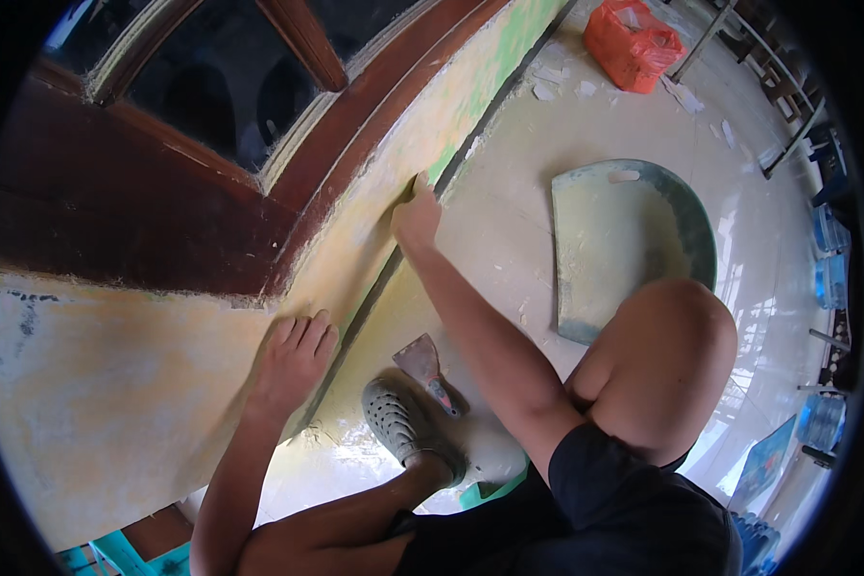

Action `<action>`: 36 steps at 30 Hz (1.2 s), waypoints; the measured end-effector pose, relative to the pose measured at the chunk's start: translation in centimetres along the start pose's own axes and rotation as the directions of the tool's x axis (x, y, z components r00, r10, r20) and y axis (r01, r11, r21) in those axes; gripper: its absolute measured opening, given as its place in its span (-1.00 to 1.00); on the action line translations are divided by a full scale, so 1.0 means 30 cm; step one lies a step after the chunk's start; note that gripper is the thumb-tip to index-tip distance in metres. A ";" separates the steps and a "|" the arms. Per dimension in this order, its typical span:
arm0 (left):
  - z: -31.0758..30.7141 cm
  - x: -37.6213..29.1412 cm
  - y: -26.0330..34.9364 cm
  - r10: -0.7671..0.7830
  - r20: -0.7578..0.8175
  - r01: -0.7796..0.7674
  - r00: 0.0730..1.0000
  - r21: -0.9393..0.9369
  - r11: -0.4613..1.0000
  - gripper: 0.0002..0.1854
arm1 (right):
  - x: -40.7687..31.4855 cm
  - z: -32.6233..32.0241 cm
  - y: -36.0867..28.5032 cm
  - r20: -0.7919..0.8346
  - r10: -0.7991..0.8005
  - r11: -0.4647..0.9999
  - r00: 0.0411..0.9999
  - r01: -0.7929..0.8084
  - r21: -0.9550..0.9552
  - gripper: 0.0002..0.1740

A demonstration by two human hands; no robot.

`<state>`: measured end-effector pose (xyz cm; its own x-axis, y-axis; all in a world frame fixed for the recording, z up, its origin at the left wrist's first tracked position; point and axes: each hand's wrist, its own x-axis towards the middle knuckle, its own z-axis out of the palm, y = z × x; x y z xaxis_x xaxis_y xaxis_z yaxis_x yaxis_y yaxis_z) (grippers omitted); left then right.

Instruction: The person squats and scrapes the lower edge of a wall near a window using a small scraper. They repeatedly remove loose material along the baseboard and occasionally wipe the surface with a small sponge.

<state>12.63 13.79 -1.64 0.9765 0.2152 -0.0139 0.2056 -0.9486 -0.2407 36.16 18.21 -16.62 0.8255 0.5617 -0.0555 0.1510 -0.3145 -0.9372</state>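
Note:
My left hand (294, 362) rests its slightly spread fingertips against the lower wall (115, 381), close to the corner below the brown wooden frame (288, 237). Nothing shows in it, though its palm is turned away. Farther along, my right hand (416, 218) touches the narrow strip of wall (381, 187), just above the dark line where it meets the floor. Its fingers are bent and a finger points ahead; whether a small thing is pinched there is hidden. The wall has patchy yellow, white and green paint. A scraper (421, 363) with a wide blade lies on the dusty floor.
Beside the scraper is my foot in a grey clog (396, 417). A curved, dusty green plastic piece (612, 230) with a handle slot lies right of my arm. Beyond are a red plastic bag (633, 50), paint flakes (547, 75), metal legs (792, 137) and blue water bottles (828, 277).

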 end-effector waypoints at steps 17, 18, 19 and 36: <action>-0.019 0.061 -0.004 0.002 -0.022 -0.002 1.000 0.018 1.000 -0.68 | -0.070 0.019 -0.024 -0.011 -0.290 0.955 0.957 0.289 -0.069 -0.19; -0.022 0.054 -0.006 -0.009 0.003 0.009 1.000 0.002 1.000 -0.68 | -0.046 0.007 -0.024 -0.013 -0.266 0.961 0.964 0.264 -0.079 -0.17; -0.026 0.045 -0.008 -0.015 -0.012 0.016 1.000 0.023 1.000 -0.68 | -0.036 0.003 -0.026 -0.005 -0.150 0.988 0.989 0.150 -0.027 -0.16; -0.021 0.028 -0.003 0.015 -0.054 -0.013 0.998 0.044 0.999 -0.70 | -0.046 -0.024 -0.071 0.057 -0.068 0.995 0.996 0.063 0.079 -0.18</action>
<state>13.47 13.89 -1.01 0.9815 0.1882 0.0348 0.1903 -0.9402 -0.2825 35.09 17.57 -14.31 0.7812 0.6241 -0.0113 0.1595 -0.2170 -0.9631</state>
